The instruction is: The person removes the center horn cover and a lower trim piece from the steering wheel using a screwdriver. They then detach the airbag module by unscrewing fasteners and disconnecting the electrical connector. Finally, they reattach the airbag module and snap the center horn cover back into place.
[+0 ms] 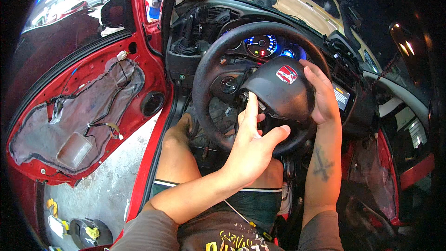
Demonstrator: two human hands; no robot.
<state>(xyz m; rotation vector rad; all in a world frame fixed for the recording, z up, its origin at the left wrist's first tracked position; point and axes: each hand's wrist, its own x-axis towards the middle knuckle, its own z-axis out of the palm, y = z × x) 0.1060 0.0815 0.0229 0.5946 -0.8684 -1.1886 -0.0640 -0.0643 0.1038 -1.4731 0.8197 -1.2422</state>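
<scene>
- Head view: the person sits in the driver seat of a red car and both hands are at the steering wheel (204,83).
- The airbag cover (278,90), a dark rounded pad, sits at the hub of the wheel but is tilted, and its lower left edge looks lifted from the wheel.
- The left hand (251,146) comes from below and left; its fingers (251,111) are stretched up and touch the lower left edge of the cover, with the thumb spread wide to the right. It grips nothing fully.
- The right hand (323,95) lies flat on the right side of the cover, fingers open and pressed on it, holding it from that side.
- So the cover lies between the two hands, above the left one and left of the right one; both touch it, neither is clearly nearer. Its longer side runs about left to right across the hub.
- On the cover there is a small red emblem (286,74), nearly square, with a silver frame.
- Behind the wheel the instrument cluster (262,45) glows blue, and right of the wheel a small screen (341,95) shows an orange patch.
- At the left the open door (88,111) has no trim panel: red metal, grey sheet and loose wires show.
</scene>
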